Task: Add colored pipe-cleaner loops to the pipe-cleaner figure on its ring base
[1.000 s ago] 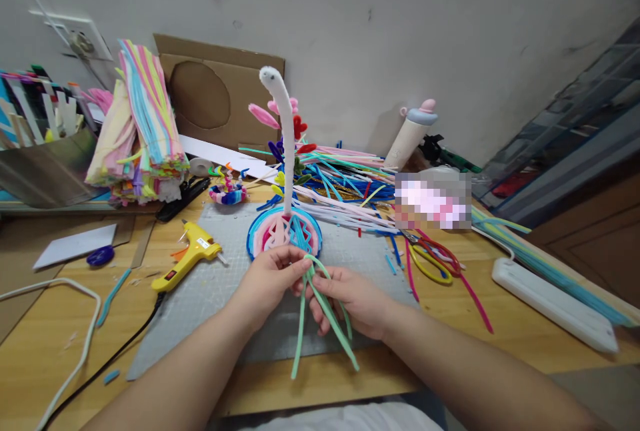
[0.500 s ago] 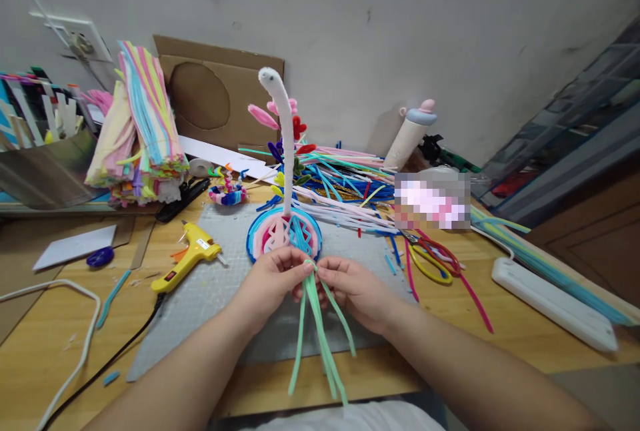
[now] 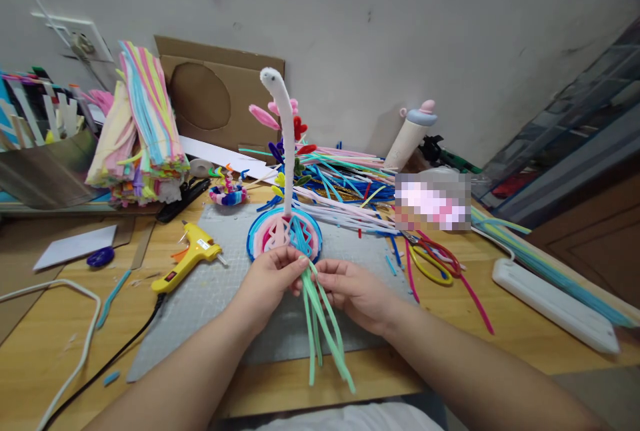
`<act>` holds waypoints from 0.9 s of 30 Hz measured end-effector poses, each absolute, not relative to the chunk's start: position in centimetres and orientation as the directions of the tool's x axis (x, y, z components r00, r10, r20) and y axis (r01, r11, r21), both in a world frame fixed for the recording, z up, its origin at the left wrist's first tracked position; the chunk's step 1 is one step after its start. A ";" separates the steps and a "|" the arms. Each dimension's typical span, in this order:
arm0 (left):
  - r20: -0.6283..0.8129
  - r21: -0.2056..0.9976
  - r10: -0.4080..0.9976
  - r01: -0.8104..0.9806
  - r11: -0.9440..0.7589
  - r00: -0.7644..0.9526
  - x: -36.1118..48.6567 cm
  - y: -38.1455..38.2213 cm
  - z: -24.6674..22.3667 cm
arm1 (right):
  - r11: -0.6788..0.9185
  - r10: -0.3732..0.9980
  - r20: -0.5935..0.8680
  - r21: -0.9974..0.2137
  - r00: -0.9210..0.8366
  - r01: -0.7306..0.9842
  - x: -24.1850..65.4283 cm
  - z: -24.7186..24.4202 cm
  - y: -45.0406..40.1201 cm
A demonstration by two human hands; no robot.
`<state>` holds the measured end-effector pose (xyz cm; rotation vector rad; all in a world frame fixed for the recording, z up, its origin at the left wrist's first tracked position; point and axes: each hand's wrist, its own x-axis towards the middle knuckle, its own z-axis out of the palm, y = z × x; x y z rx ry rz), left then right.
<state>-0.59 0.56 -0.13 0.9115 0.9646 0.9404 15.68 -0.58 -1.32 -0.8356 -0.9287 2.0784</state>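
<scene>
Several light green pipe cleaners [image 3: 323, 324] hang down from between my two hands, bunched at the top with loose ends spreading below. My left hand [image 3: 273, 284] pinches the bunch near its top between thumb and fingers. Close beside it, my right hand [image 3: 353, 287] is closed on one of the green strands at the upper right of the bunch. Just behind the hands sits a round blue, pink and white pipe-cleaner piece [image 3: 257, 234]. A tall white fuzzy neck [image 3: 287, 151] with a small dark eye rises there, and coloured loops show behind it.
A yellow glue gun [image 3: 187, 261] lies left on the grey cutting mat [image 3: 200, 324]. Scissors [image 3: 433, 264] and a white power strip [image 3: 553, 307] are at right. Loose pipe cleaners [image 3: 345, 184], a bottle [image 3: 407, 134] and cardboard [image 3: 250, 84] stand or lie toward the wall.
The green strands have swung closer together and their lower ends have shifted right. One strand now bends in an arc by my right hand. Both hands stay in nearly the same place.
</scene>
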 end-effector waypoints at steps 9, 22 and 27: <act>-0.261 0.889 0.917 -0.294 0.350 0.303 -0.6 0.5 -0.1 | -0.480 0.800 -0.218 -0.791 -0.559 -0.378 15.4 -1.2 -0.8; -0.243 0.899 0.925 -0.291 0.327 0.291 -0.5 0.5 -0.1 | -0.436 0.824 -0.171 -0.800 -0.540 -0.412 15.1 -1.0 -0.9; -0.257 0.876 0.917 -0.327 0.355 0.306 -0.5 0.4 0.2 | -0.405 0.842 -0.138 -0.800 -0.522 -0.442 15.1 -1.3 -0.8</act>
